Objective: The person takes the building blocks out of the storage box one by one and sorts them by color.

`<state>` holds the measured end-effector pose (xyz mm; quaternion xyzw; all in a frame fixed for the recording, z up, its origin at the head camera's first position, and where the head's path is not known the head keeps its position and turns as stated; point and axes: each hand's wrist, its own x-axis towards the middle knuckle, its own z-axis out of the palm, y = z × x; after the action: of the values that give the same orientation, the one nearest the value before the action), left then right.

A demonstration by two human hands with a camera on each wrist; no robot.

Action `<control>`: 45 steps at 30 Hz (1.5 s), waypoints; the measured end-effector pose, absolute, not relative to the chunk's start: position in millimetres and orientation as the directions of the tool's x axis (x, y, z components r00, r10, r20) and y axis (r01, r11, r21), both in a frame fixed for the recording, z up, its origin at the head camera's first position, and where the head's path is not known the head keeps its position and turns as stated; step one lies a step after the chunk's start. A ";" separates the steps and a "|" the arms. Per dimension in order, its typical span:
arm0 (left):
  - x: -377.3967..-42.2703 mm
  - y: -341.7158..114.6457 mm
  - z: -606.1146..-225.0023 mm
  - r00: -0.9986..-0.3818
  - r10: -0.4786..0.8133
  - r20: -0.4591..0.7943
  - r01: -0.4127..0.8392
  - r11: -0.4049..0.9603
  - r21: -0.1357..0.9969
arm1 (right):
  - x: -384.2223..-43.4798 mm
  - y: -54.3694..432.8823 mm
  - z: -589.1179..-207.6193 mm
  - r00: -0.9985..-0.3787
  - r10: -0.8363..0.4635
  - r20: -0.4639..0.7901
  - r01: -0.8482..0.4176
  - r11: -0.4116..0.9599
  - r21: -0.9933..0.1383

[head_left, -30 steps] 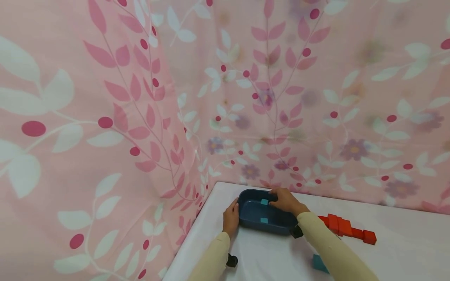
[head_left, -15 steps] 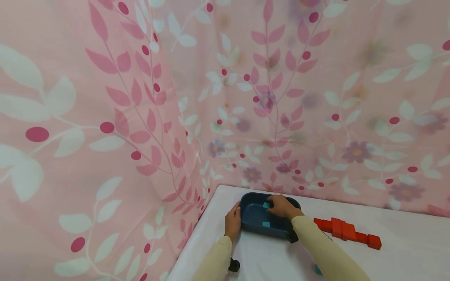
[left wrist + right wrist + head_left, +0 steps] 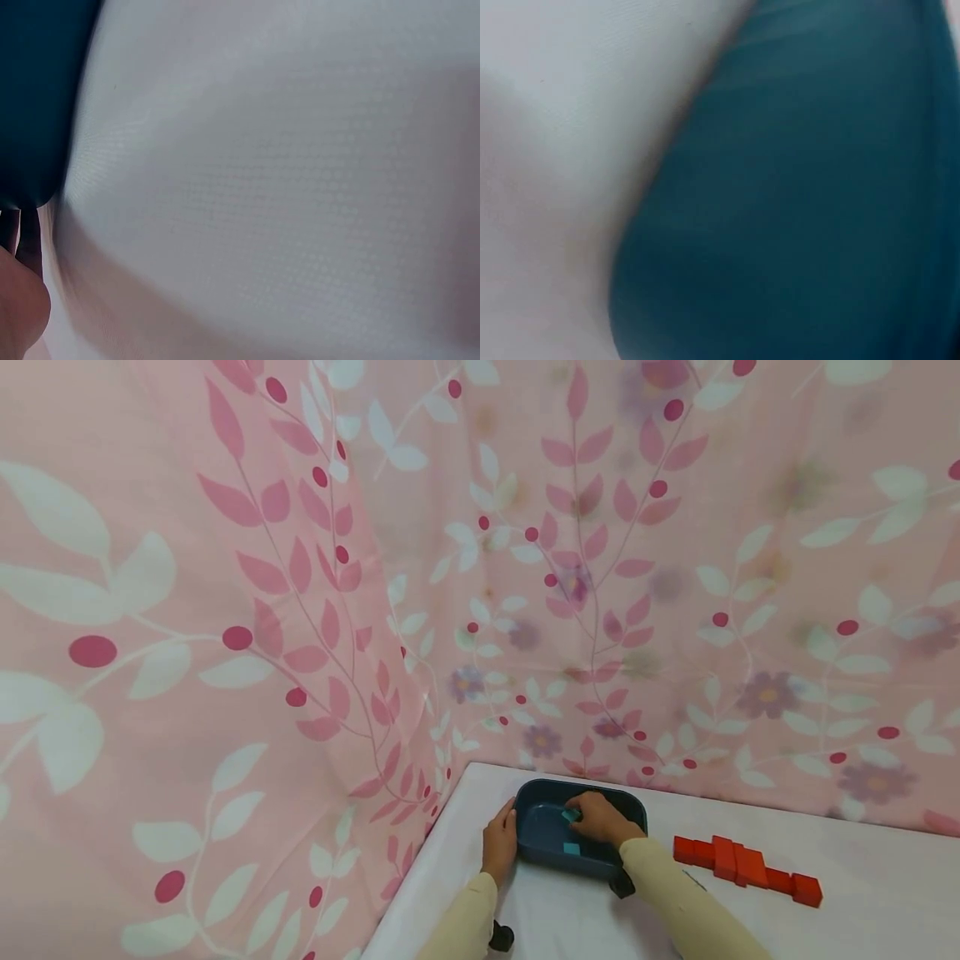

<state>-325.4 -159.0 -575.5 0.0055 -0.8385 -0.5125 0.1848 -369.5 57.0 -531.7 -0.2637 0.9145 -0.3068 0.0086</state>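
A dark blue oblong tub (image 3: 542,858) stands on the white-covered table. My left hand (image 3: 499,843) lies against the tub's left end with its fingers along the outer wall; the left wrist view catches a few fingers (image 3: 30,236) at that wall. Reaching over the tub, my right hand (image 3: 597,818) pinches a small teal block (image 3: 572,816), which sits tilted at its fingertips. A second teal block (image 3: 572,848) lies inside the tub by the near wall. The right wrist view is filled mostly by the tub's outer wall (image 3: 802,195), and the right fingers are out of it.
Several red blocks (image 3: 750,866) form a row on the table right of the tub. Pink leaf-patterned curtains (image 3: 600,610) hang along the table's far and left edges. White cloth covers the table (image 3: 570,918).
My right fingers have closed on the far teal block, which has turned and tilted. The right hand has moved lower into the tub. My left hand stays at the tub's end.
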 end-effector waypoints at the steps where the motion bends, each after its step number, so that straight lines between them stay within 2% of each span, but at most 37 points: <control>1: -324.9 -159.0 -575.8 -0.931 -0.199 0.308 0.185 0.471 0.863 | -368.4 56.0 -533.1 -0.862 -0.487 0.140 -0.473 0.673 -0.568; 6: -326.0 -158.2 -579.6 -0.935 -0.184 0.305 0.192 0.462 0.866 | -364.8 52.7 -539.9 -0.873 -0.465 0.147 -0.460 0.687 -0.563; 13: -327.1 -158.6 -579.3 -0.930 -0.191 0.313 0.192 0.474 0.860 | -363.8 53.1 -543.7 -0.901 -0.391 0.190 -0.418 0.660 -0.624; 19: -324.9 -160.7 -572.8 -0.927 -0.201 0.316 0.191 0.473 0.860 | -361.9 59.2 -532.7 -0.875 -0.428 0.227 -0.468 0.623 -0.627; 27: -323.8 -159.5 -574.5 -0.930 -0.182 0.320 0.201 0.476 0.856 | -345.9 93.4 -505.2 -0.811 -0.490 0.320 -0.581 0.602 -0.548; 30: -325.3 -161.5 -574.7 -0.919 -0.179 0.351 0.225 0.492 0.841 | -337.9 110.2 -497.0 -0.823 -0.473 0.316 -0.566 0.629 -0.533; 39: -324.8 -161.5 -575.6 -0.901 -0.182 0.393 0.261 0.494 0.829 | -293.7 167.2 -476.8 -0.894 -0.376 0.243 -0.445 0.682 -0.581; 45: -324.1 -157.3 -573.0 -0.903 -0.217 0.370 0.226 0.493 0.840 | -256.0 212.4 -469.6 -0.912 -0.337 0.232 -0.409 0.765 -0.497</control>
<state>-324.1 -157.3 -573.0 -0.0025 -0.8357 -0.5033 0.2199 -256.0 212.4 -469.6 -0.1991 0.9373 -0.2788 -0.0643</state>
